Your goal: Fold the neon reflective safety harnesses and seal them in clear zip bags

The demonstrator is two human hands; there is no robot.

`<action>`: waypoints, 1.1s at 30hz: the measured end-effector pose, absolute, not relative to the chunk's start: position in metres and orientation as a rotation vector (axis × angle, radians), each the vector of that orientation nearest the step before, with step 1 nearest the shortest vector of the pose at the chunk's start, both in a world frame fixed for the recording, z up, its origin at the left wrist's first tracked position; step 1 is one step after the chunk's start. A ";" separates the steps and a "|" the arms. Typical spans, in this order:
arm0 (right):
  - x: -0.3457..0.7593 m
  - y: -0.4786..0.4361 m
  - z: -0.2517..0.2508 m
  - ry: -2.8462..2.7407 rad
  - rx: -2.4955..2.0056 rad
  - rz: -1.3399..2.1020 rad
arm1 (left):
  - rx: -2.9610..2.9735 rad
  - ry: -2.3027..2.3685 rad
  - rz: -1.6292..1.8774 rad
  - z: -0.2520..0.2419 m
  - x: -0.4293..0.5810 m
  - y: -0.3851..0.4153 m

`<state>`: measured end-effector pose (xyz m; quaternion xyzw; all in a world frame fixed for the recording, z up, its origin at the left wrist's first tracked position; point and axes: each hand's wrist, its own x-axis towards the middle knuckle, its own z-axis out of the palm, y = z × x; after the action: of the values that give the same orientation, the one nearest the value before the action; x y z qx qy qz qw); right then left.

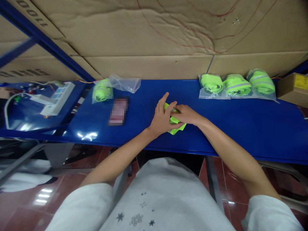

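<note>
Evidently loose-ended at its near edge, a fluorescent yellow-green strap bundle [174, 120] lies on the blue table [141, 136] beneath both hands. The left hand [161, 119] is spread wide, fingers and thumb arching around it; the right hand [189, 115] bends inward over it, fingertips hidden, so whether it pinches I cannot tell. If pressure eased, the soft, flat band might spring apart or its turns slide out of line. Farther off, coiled rolls [237, 85] in crinkled clear plastic sit at right; at left, another bagged roll [102, 90], a flattened bag [126, 83] and a blurred, phone-shaped rectangle [118, 111]. Behind stands wrinkled brown cardboard [144, 35].
</note>
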<state>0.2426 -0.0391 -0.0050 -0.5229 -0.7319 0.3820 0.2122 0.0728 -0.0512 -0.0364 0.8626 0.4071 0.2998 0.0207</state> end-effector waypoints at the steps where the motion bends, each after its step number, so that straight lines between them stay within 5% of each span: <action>1: 0.241 -0.040 -0.007 -2.002 -1.420 1.094 | 2.677 1.263 0.913 -0.036 0.072 -0.051; 6: 0.233 -0.039 -0.016 -1.721 -1.243 1.331 | 2.693 1.269 0.939 -0.024 0.065 -0.052; 12: 0.237 -0.037 -0.001 -1.311 -1.167 1.299 | 2.137 1.301 1.374 -0.006 0.065 -0.041; 20: 0.247 -0.034 0.008 -1.042 -1.111 1.332 | 1.222 0.738 0.727 0.011 0.057 -0.028; 33: 0.241 -0.033 -0.009 -1.110 -1.272 1.051 | 1.100 0.563 0.878 0.010 0.059 -0.012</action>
<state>0.2411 -0.0330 -0.0093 -0.5363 -0.4678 0.4433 0.5450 0.0592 -0.0118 0.0099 0.4989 0.2554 0.3983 0.7261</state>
